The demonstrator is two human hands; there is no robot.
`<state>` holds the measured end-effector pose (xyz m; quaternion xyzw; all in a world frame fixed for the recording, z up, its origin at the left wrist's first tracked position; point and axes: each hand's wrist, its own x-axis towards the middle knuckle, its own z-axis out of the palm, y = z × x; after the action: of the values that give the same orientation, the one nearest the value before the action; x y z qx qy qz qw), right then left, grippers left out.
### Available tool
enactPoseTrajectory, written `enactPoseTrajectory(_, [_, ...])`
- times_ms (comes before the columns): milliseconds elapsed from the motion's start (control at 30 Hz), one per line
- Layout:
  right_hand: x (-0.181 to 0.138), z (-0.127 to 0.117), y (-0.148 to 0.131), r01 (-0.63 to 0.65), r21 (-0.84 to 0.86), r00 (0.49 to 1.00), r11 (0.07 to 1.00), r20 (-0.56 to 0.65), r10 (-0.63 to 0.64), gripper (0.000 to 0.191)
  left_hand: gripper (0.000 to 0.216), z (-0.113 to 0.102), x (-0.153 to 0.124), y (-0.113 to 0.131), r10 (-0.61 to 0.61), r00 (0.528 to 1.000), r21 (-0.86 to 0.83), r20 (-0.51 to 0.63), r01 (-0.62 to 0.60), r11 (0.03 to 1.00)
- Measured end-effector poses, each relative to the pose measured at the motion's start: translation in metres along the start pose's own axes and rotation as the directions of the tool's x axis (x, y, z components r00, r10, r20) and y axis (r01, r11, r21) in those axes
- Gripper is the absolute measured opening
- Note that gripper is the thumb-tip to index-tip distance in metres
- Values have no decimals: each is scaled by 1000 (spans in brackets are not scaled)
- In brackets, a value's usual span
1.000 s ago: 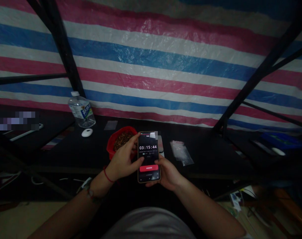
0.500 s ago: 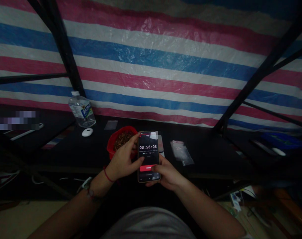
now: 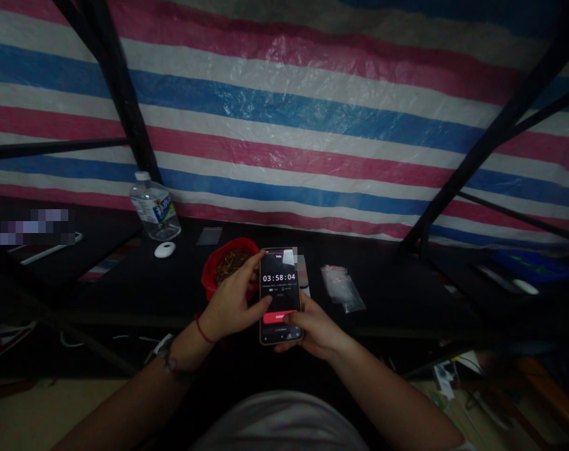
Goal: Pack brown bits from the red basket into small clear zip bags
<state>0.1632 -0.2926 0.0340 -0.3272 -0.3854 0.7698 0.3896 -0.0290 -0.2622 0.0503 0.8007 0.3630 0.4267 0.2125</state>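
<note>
A smartphone (image 3: 279, 300) is held upright between both hands, its screen showing a timer at 03:58:04 and a red button. My left hand (image 3: 232, 297) grips its left edge, thumb at the side and fingers up near the top corner. Wrapped round the lower right side, my right hand (image 3: 319, 329) has its thumb over the red button; its other fingers are behind the phone. Just beyond my left hand stands a red bowl (image 3: 208, 266) of small brown pieces, partly covered by that hand. A flat pale object (image 3: 303, 275) shows in part behind the phone.
Clear plastic bags (image 3: 343, 288) lie to the right on the black table (image 3: 397, 285), and a small bag (image 3: 210, 235) behind the bowl. A large clear bottle (image 3: 155, 210) and a white mouse (image 3: 164, 250) are on the left. Dark metal posts (image 3: 124, 106) frame a striped sheet (image 3: 303, 119).
The timer on the phone has gone from 03:58:03 to 03:58:04. Both hands keep the same hold.
</note>
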Motion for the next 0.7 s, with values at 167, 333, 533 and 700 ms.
enactPoseTrajectory(167, [0, -2, 2, 7, 17, 1000, 1000, 26, -8, 60, 81, 0, 0, 0, -10, 1000, 8, 1, 10, 1000])
enactPoseTrajectory(333, [1, -3, 1, -15, 24, 1000, 1000, 19, 14, 57, 79, 1, 0, -1, -48, 999, -53, 3, 48, 997])
enactPoseTrajectory(533, [6, -8, 6, -7, 119, 998, 993, 63, -1, 52, 83, 11, 2, -3, -214, 977, -214, 11, 211, 954])
enactPoseTrajectory(700, [7, -2, 14, 31, 262, 995, 964, 85, -55, 43, 103, 22, 2, -2, -341, 938, -225, 70, 347, 910])
